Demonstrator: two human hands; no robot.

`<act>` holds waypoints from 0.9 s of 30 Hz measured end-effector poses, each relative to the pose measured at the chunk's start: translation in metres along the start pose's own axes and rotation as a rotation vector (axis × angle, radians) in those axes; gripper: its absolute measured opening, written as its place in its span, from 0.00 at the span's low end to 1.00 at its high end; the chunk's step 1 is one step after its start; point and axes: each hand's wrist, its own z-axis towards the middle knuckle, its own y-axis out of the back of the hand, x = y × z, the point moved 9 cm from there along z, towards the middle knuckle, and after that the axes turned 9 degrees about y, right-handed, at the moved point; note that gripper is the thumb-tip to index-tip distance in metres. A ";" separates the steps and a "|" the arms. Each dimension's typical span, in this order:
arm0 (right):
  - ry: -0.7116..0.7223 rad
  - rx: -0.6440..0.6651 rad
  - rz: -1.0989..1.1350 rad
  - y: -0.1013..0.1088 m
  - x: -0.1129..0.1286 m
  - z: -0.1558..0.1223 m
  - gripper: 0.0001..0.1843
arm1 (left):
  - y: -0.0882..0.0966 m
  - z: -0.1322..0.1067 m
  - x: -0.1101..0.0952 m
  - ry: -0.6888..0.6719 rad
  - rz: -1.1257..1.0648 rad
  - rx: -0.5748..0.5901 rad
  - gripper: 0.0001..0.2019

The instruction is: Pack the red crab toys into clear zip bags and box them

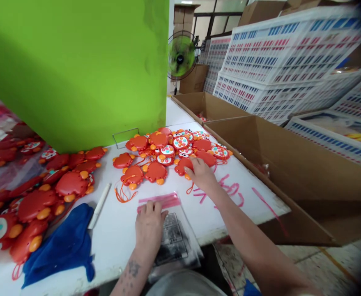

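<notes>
My left hand (148, 230) lies with curled fingers on the pink-striped top of a clear zip bag (188, 222), which has a dark printed sheet showing through it. The bag hangs partly over the table's front edge. My right hand (202, 174) reaches forward, thumb and fingers closed about a red plastic animal toy (183, 166) with orange feet and a string loop. Part of that toy is hidden by the fingers. Behind it lies a heap of the same toys (158, 140), some showing white faces with coloured dots.
More toys (72, 184) pile up at left beside a blue cloth (63, 242) and a white stick (100, 205). A green panel (84, 70) stands behind. Open cardboard boxes (291, 164) adjoin the table's right edge; white crates (260, 61) and a fan (180, 57) stand beyond.
</notes>
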 end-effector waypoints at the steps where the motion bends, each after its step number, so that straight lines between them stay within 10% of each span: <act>1: 0.000 0.030 -0.039 -0.005 0.000 0.002 0.28 | 0.000 0.000 -0.001 -0.024 0.008 -0.026 0.09; 7: -0.001 -0.006 -0.010 -0.008 -0.004 -0.001 0.45 | -0.003 0.003 0.001 -0.068 -0.040 -0.088 0.10; 15: -0.082 -0.049 0.507 -0.014 -0.011 -0.026 0.26 | -0.005 0.015 0.005 -0.011 0.015 -0.095 0.09; 27: -0.148 -0.222 1.198 0.016 0.012 -0.039 0.25 | -0.002 0.006 0.004 -0.141 -0.244 -0.157 0.04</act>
